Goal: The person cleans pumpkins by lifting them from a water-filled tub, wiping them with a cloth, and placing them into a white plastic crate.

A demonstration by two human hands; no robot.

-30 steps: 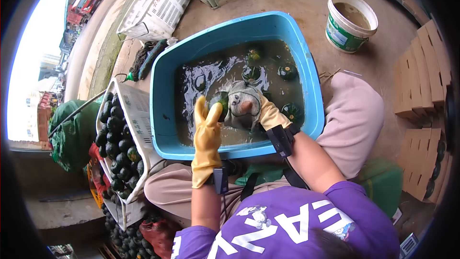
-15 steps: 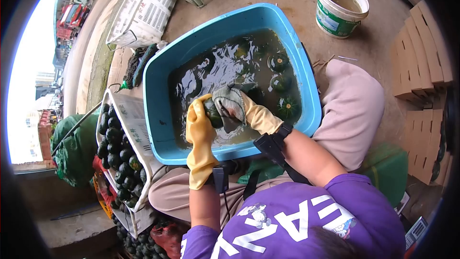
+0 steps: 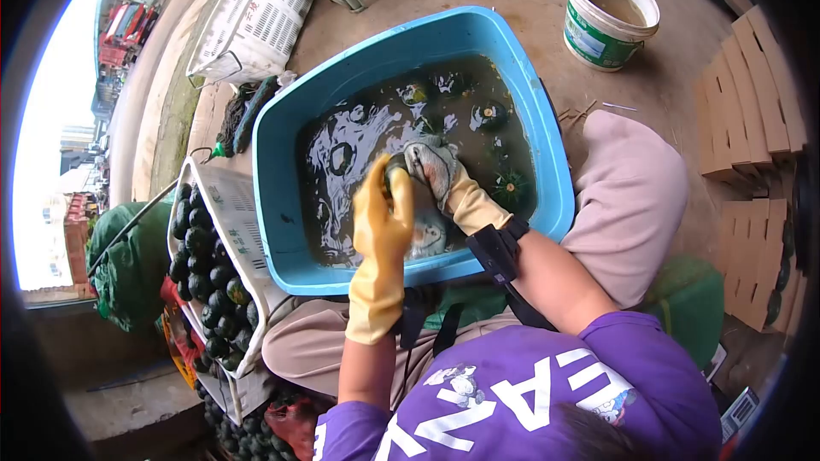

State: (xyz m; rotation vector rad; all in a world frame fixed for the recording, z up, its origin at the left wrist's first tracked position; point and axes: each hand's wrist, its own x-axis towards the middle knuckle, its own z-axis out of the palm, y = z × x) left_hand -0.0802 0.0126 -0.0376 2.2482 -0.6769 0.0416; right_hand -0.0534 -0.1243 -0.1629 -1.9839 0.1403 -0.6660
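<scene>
Over a blue tub (image 3: pixel 286 205) of murky water, the left hand (image 3: pixel 384 213) in a yellow rubber glove grasps a small dark green squash (image 3: pixel 395 172), held just above the surface. The right hand (image 3: pixel 440 175) presses a grey rag (image 3: pixel 433 162) against the squash, its fingers closed on the cloth. More squashes (image 3: pixel 491 113) float in the tub, and a white crate (image 3: pixel 243 213) of them stands beside it on the person's left.

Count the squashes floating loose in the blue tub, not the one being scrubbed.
5 floating in the blue tub: one at left, two at the far end, one far right, one near right. Murky water may hide more.
</scene>
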